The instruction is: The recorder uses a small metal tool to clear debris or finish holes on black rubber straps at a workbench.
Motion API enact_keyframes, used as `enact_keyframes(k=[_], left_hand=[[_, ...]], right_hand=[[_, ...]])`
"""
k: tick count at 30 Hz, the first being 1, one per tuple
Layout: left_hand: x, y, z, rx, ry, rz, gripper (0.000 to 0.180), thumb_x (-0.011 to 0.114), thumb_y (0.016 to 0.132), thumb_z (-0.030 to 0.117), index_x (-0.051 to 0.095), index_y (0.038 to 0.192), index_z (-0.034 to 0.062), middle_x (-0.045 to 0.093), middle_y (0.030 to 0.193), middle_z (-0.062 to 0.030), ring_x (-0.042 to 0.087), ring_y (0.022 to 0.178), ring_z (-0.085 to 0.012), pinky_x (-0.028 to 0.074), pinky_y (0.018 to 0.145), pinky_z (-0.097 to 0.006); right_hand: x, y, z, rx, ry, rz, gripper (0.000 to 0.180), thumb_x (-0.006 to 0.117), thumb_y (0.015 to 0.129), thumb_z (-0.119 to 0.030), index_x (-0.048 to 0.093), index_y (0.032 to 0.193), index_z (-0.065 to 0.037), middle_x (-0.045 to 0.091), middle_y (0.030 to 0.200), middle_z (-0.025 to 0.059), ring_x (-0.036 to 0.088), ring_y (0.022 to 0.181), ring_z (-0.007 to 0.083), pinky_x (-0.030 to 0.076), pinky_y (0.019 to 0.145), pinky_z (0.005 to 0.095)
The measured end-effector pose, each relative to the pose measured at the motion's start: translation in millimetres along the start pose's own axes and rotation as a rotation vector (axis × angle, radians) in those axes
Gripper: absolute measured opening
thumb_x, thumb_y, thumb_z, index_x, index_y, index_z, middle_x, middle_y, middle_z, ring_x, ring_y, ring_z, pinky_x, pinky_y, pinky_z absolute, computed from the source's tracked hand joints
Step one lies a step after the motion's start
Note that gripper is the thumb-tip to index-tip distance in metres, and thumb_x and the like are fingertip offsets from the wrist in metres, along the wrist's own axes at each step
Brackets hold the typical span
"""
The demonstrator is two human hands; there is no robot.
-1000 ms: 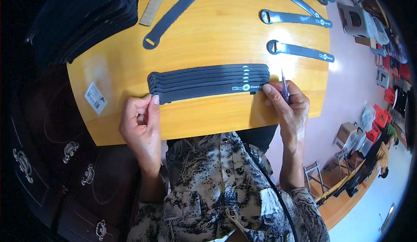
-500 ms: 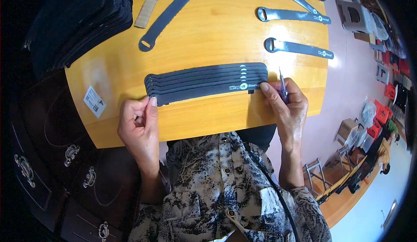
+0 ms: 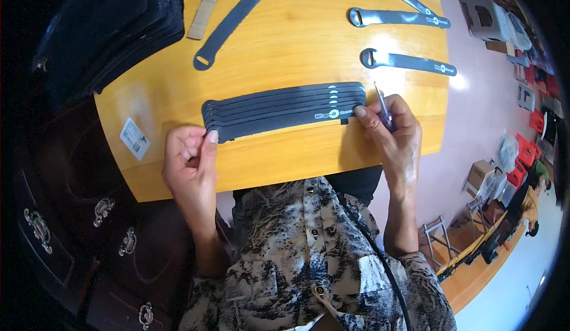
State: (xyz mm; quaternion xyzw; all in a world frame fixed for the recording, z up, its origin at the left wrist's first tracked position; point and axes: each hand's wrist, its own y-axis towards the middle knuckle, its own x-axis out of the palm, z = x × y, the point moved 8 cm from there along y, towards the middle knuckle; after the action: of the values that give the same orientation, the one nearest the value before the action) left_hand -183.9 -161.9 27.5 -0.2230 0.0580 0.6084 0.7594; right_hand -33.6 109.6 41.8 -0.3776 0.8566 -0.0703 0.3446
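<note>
While left hand (image 3: 191,160) and right hand (image 3: 399,134), which also holds a tool (image 3: 386,117), pinch the straps (image 3: 267,118) at centre, uneven pulling could skew them.

Tabletop (image 3: 285,52) beyond strap bundle (image 3: 273,112): passable | far left: black stack (image 3: 119,34) (layered) blocks

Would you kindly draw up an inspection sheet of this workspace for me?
Surface: yellow wood table, glare at upper right.
Things in hand: fanned stack of black straps; slim purple tool.
Clutter: loose straps, cardboard strip, white label, black pile.
Hands: left hand pinches the stack's near left corner; right hand holds the tool, thumb at the stack's right end.
Cables: black cord down the shirt; none seen on the table.
Surroundings: dark drawers at left; stools, a box and people at right.
</note>
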Motion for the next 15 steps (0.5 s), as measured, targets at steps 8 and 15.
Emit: enact_keyframes(k=[8, 15], left_hand=[[5.0, 10.0, -11.9, -0.106, 0.011, -0.168, 0.009, 0.064, 0.088, 0.004, 0.056, 0.09, 0.0043, 0.051, 0.067, 0.004, 0.042, 0.055, 0.0002, 0.036, 0.041, -0.018], [-11.5, -25.4, 19.5, 0.58, 0.327, 0.137, 0.029, 0.06, 0.089, 0.008, 0.059, 0.118, 0.0041, 0.059, 0.117, -0.0166, 0.053, 0.112, -0.0313, 0.041, 0.098, -0.039]], right_hand=[[3.0, 15.9, 6.9, 0.015, 0.157, -0.121, 0.016, 0.072, 0.085, -0.01, 0.057, 0.082, -0.003, 0.051, 0.064, -0.0034, 0.046, 0.056, 0.0036, 0.038, 0.05, 0.0193], [2.1, -4.6, -21.4, -0.125, 0.004, -0.037, 0.021, 0.069, 0.088, -0.019, 0.061, 0.08, -0.001, 0.049, 0.061, -0.0043, 0.042, 0.058, 0.0052, 0.034, 0.051, 0.0229]])
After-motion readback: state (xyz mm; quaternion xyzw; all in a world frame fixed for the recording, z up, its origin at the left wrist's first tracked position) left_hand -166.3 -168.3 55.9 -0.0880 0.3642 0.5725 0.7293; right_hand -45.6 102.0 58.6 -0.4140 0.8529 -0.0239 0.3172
